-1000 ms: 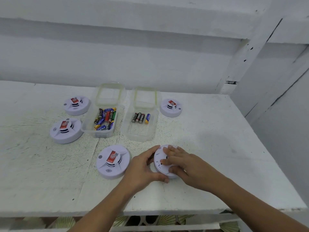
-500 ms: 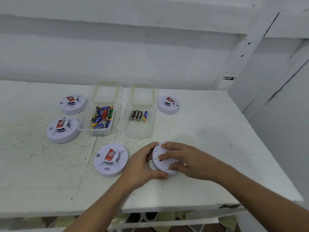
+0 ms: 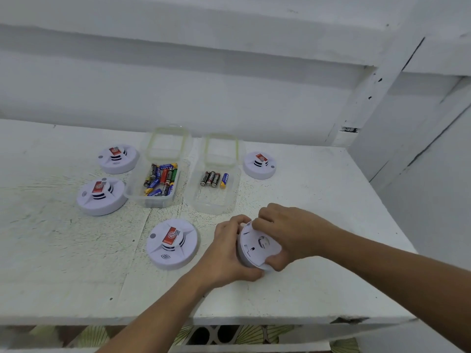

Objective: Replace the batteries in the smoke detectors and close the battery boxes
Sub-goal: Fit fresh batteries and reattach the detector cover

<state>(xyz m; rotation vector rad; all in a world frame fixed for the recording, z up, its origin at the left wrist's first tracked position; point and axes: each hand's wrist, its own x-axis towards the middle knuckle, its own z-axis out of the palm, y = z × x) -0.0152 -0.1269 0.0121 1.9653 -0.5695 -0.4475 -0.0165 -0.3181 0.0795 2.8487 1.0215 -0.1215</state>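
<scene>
Both hands hold a white round smoke detector [image 3: 256, 247] near the table's front, tilted up on its edge with its flat back facing me. My left hand [image 3: 228, 250] grips its left rim. My right hand [image 3: 290, 233] grips its top and right rim, thumb under the lower edge. Several more detectors with red labels lie face up: one [image 3: 172, 243] just left of my hands, two at the left [image 3: 102, 196] [image 3: 118, 158], one at the back right [image 3: 259, 164].
Two clear open boxes stand mid-table: the left box [image 3: 135, 197] holds several mixed batteries [image 3: 161, 179], the right box [image 3: 216, 202] holds several batteries [image 3: 214, 179] in a row. Each box's lid lies behind it. The table's front edge [image 3: 229, 321] runs below my forearms; a wall rises on the right.
The detector lay flat under both hands; now it is tipped up on its edge with its back toward me. My right hand shifted from covering it to gripping its rim.
</scene>
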